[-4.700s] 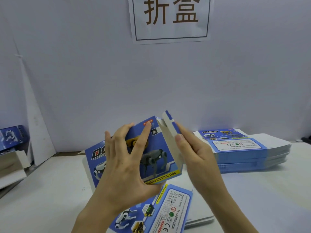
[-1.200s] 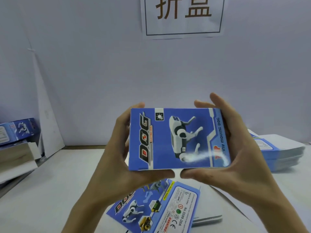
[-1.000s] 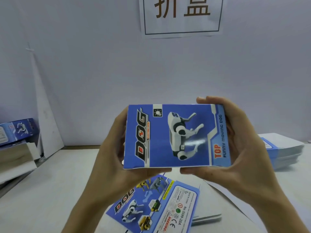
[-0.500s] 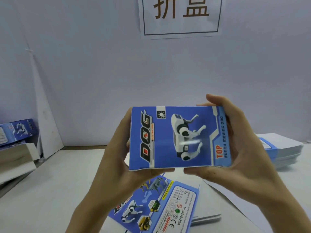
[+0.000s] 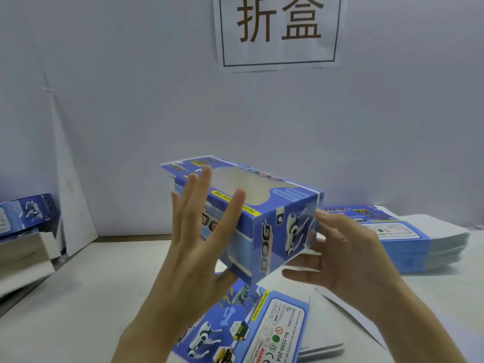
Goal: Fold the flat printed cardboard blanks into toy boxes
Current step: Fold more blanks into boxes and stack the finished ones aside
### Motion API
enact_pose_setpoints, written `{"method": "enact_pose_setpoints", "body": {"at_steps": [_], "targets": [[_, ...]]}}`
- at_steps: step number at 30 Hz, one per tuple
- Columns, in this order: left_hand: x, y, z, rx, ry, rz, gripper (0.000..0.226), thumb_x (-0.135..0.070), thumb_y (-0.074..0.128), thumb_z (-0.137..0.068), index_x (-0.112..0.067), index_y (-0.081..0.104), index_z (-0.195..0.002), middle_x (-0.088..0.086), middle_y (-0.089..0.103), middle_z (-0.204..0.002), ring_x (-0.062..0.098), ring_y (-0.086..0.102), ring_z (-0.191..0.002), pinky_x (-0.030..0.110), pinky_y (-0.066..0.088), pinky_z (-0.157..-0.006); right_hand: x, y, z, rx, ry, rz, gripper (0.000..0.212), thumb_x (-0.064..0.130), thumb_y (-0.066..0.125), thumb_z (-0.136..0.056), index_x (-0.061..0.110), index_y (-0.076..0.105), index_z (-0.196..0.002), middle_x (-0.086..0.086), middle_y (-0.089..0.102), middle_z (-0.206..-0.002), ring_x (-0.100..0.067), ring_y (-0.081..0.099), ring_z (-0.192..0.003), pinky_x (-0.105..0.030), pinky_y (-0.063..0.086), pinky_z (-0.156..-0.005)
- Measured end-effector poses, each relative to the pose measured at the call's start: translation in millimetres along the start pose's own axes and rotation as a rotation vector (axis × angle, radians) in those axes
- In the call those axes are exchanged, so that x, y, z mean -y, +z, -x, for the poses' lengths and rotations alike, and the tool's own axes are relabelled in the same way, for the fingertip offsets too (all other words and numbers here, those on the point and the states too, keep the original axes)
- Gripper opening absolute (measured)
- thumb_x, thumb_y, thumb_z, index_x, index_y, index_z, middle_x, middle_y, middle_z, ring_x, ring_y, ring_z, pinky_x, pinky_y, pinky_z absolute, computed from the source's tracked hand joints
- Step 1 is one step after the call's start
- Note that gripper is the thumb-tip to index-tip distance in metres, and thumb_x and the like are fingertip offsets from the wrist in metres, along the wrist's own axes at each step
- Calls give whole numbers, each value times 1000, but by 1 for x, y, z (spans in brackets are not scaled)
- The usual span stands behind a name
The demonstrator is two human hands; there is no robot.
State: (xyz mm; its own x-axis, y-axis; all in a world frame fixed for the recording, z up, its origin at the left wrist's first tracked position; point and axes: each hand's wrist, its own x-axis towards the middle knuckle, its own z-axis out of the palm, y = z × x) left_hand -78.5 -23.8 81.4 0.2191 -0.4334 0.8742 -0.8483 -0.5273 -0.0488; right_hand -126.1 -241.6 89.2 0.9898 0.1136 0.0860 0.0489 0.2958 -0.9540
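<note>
Folded toy box [image 5: 264,210] tilted above counter [image 5: 78,297]; left grip [image 5: 193,244] flat against its long side, fingers straight, unclenched; right grip [image 5: 348,258] pinches its end, thumb over, fingers under.

On white table [image 5: 91,297]: at 3 o'clock, thick stack of flat blanks [image 5: 419,244]; at 6 o'clock, thin pile of blanks [image 5: 275,323], printed side up; at 9 o'clock, silvery sheets [image 5: 23,258].

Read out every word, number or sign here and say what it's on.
"折盒": wall sign
"DOG": folded box, end panel
"No 5599-20A": flat blank
"MADE IN CHINA": same blank
"FUNNY MOVING DOG": same blank
"WARN", cut off by the frame: same blank
Right stack: too blurred to read
</note>
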Motion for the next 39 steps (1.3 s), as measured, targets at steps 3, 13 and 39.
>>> {"method": "enact_pose_setpoints", "body": {"at_steps": [3, 13, 39], "targets": [[5, -2, 3, 81, 5, 102, 81, -22, 68, -74, -27, 28, -144, 4, 24, -151, 24, 19, -144, 14, 22, -113, 1, 4, 2, -4, 100, 32, 72, 79, 65, -52, 29, 74, -103, -13, 73, -100, -33, 72, -88, -42, 58, -78], [20, -4, 11, 188, -187, 53, 87, 16, 65, -68, -30, 47, -140, -8, 21, -157, 10, 11, -146, 46, 29, -112, -23, 19, -13, -378, -387, 239, 63, 31, 77, -55, 18, 57, -113, -6, 65, -107, -21, 67, -94, -30, 57, -70], [0, -6, 2, 110, -796, 1107, 28, -53, 69, -67, -35, 74, -87, -1, 75, -93, 19, 73, -84, 22, 56, -64, -11, 22, 0, -222, -615, 324, 70, 42, 76, -70, 36, 47, -133, 15, 64, -124, -9, 62, -114, -23, 55, -82]]}}
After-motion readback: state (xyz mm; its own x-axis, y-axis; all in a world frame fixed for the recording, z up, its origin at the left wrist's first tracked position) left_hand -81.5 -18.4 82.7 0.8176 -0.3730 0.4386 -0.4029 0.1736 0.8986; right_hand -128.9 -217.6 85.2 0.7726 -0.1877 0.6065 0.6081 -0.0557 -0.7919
